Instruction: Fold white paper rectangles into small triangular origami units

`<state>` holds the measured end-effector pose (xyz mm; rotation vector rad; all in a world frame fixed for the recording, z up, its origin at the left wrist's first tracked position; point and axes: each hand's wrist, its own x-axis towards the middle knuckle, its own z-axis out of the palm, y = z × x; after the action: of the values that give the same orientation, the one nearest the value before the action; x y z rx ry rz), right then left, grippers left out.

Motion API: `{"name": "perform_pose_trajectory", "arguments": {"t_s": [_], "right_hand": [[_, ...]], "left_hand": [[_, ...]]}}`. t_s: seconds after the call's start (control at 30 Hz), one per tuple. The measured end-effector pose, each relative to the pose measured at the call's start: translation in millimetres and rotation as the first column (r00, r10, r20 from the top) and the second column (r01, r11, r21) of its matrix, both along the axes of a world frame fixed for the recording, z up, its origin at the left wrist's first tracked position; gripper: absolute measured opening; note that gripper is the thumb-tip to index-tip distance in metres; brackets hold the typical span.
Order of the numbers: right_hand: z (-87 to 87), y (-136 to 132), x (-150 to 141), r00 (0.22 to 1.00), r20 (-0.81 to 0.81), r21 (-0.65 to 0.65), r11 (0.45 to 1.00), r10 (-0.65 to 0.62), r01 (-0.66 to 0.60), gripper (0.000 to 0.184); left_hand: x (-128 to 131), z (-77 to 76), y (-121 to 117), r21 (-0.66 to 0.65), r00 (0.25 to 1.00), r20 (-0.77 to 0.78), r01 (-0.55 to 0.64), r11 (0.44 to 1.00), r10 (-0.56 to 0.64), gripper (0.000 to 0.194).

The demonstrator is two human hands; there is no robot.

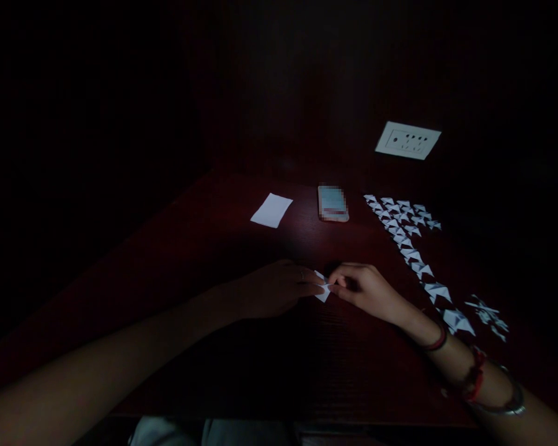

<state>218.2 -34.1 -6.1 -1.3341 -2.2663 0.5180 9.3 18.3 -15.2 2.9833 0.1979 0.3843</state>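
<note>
- Small paper (pixel 324 294): white, partly folded, near front middle of dark red table (pixel 190 248), between the two hands, partly under fingers.
- Left hand (pixel 274 289): comes in from the left, palm down, fingers stretched out together, tips on small paper's left side; thumb hidden, can't tell if it grips or just presses. Ring (pixel 302 275) on one finger.
- Right hand (pixel 369 291): thumb and index finger closed together on small paper's right edge, other fingers curled.
- Right arm: dark red band (pixel 439 341) at wrist, then red bracelet (pixel 478 375), then silver bangle (pixel 516 406).
- Sheet (pixel 272 210): white, flat, beyond left hand.
- Phone (pixel 333 203): flat, right of sheet, apart from it; screen pixelated.
- Folded pieces (pixel 410 255): many, white, pointed, right side of table; one long line running toward right forearm, shorter rows beside its far end.
- Strips (pixel 488 316): thin, pale, loose heap right of nearest folded pieces; details too dim.
- Socket (pixel 408 140): white wall plate, above and behind folded pieces.
- Light-coloured clothing (pixel 165 432) below table's near edge.
</note>
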Motion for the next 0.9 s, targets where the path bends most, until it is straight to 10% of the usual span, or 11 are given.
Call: {"name": "perform_pose_trajectory", "arguments": {"t_s": [0.9], "right_hand": [[9.6,-5.6,9.4,0.951,0.227,0.046,0.973,0.213,-0.228,0.021]], "left_hand": [[0.3,-1.9,3.1,-0.052,1.0,-0.024,-0.004,0.999,0.002,0.052]]}}
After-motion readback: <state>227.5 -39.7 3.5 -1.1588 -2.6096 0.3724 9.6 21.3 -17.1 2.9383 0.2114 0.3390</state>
